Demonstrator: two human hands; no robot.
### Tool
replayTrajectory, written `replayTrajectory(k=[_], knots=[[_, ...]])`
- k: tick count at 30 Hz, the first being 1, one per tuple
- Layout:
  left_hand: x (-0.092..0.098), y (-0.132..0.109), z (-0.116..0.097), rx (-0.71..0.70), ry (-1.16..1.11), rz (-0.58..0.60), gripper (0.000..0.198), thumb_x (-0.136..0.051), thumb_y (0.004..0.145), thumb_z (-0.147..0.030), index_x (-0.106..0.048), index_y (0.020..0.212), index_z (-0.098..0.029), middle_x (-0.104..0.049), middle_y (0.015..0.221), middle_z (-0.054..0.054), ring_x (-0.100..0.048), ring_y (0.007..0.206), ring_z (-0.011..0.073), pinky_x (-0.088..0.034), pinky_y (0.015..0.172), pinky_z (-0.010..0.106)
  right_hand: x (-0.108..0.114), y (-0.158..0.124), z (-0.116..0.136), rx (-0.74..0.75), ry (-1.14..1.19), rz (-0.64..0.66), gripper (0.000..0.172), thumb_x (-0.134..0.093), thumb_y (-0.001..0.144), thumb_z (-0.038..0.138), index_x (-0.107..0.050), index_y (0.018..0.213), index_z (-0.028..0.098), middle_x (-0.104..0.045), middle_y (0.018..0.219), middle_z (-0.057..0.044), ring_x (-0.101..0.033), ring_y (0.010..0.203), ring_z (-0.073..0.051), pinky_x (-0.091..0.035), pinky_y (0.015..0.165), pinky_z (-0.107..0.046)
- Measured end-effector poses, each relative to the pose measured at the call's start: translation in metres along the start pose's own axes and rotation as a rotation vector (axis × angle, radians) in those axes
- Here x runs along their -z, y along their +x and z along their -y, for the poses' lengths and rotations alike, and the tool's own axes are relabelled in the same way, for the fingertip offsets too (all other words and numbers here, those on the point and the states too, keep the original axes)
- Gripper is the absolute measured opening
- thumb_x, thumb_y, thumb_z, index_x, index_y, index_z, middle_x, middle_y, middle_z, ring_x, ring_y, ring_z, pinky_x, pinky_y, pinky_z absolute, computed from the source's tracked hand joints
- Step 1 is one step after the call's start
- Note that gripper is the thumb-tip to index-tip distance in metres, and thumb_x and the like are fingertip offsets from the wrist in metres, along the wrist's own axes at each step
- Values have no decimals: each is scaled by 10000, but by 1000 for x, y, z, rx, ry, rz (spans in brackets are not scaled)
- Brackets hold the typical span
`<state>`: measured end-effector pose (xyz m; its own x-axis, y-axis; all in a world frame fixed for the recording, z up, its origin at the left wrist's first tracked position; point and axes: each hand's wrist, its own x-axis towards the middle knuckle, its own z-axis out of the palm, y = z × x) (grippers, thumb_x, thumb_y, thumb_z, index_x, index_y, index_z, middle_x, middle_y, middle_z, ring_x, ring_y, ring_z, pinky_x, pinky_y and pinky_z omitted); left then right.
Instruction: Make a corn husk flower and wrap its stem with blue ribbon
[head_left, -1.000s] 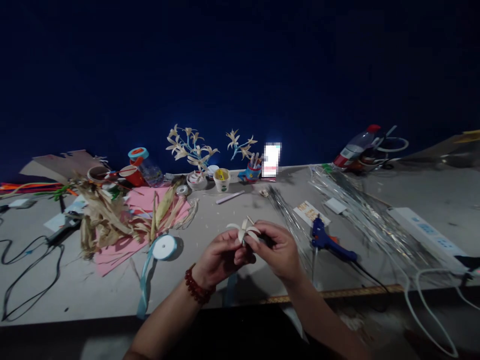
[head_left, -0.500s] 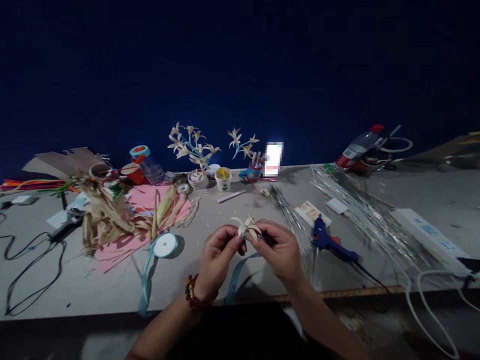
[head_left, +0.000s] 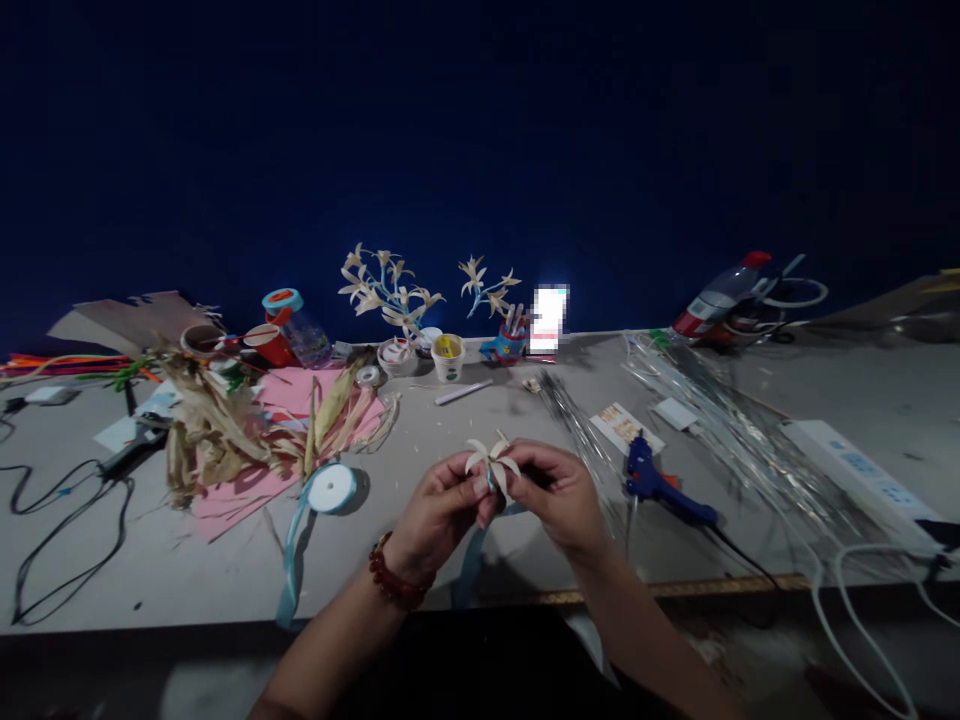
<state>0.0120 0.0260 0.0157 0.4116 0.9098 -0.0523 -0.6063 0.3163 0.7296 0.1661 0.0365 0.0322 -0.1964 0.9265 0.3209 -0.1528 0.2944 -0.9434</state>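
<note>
A small cream flower [head_left: 502,468] with narrow curled petals is between my two hands above the front of the table. My left hand [head_left: 450,492] pinches its base, where a bit of light blue wrapping shows. The thumb and fingers of my right hand [head_left: 559,492] are closed on the flower's right side, by a petal. Below the hands hangs a strip of blue ribbon [head_left: 470,568]; its upper end is hidden by the fingers. To the left lies a roll of blue ribbon [head_left: 332,490], its loose end trailing over the table's front edge.
Dried husks [head_left: 214,430] lie on pink paper [head_left: 247,500] at left. Flower sprigs [head_left: 382,290] stand at the back beside a paper cup [head_left: 448,362] and a lit phone [head_left: 549,320]. At right are a blue glue gun [head_left: 664,488], wires [head_left: 574,420] and a power strip [head_left: 862,480].
The flower has turned between my fingers, so its petals now spread more toward me and the blue wrapping shows below them. My left hand has tilted slightly.
</note>
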Motion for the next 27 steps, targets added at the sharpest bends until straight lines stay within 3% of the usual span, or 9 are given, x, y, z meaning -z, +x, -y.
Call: replayTrajectory(k=[6,9,12,15,18,20,24,27], knots=[[3,6,-1,115,-23,125,343,-827,718,-402,-623,657,-133,-512,438,-40,-422,458,79,-375,631,256,2,0,0,-148,133,42,229,-817,755,407,-727,711,201,-666,683,6,-582,577,-126,-477,565,-241],[3,6,2,90,4,95,339,-821,731,-403,-621,673,-136,-529,464,-37,-428,459,76,-375,594,241,2,-2,-3,-132,131,3,205,-801,773,390,-728,743,202,-665,684,2,-593,590,-136,-490,581,-253],[3,2,6,-95,174,-55,231,-781,792,-347,-655,787,-154,-632,612,-1,-537,547,109,-413,585,238,2,-4,-7,-68,70,-67,142,-772,800,338,-723,769,207,-667,678,2,-617,626,-153,-508,616,-261],[2,-4,8,-396,506,-188,85,-714,859,-257,-677,878,-183,-686,767,25,-623,693,145,-479,681,270,0,-5,-8,-13,-24,-146,99,-731,822,287,-714,760,211,-691,713,-4,-626,672,-156,-509,652,-252],[-1,-7,8,-668,867,-245,72,-694,857,-160,-686,920,-192,-699,845,39,-638,800,167,-487,767,295,-2,-6,-6,9,-112,-213,65,-704,820,252,-715,776,205,-710,750,-15,-643,704,-163,-511,673,-252],[-4,-7,6,-767,1003,-249,110,-679,852,-123,-688,940,-188,-694,832,38,-628,785,164,-483,752,291,-4,-6,-5,15,-170,-237,45,-699,812,233,-718,791,199,-717,760,-19,-655,715,-170,-512,684,-257],[-5,-6,5,-705,989,-280,66,-646,878,-141,-699,871,-180,-674,733,20,-592,677,140,-467,661,264,-6,-8,-6,30,-229,-227,53,-689,829,222,-734,809,202,-734,770,-23,-672,717,-173,-518,694,-266],[-2,-5,8,-501,700,-298,69,-666,885,-215,-711,851,-175,-675,704,20,-592,645,136,-475,626,257,-7,-9,-10,36,-225,-250,50,-706,827,232,-753,835,213,-757,813,-35,-692,742,-186,-536,717,-288]])
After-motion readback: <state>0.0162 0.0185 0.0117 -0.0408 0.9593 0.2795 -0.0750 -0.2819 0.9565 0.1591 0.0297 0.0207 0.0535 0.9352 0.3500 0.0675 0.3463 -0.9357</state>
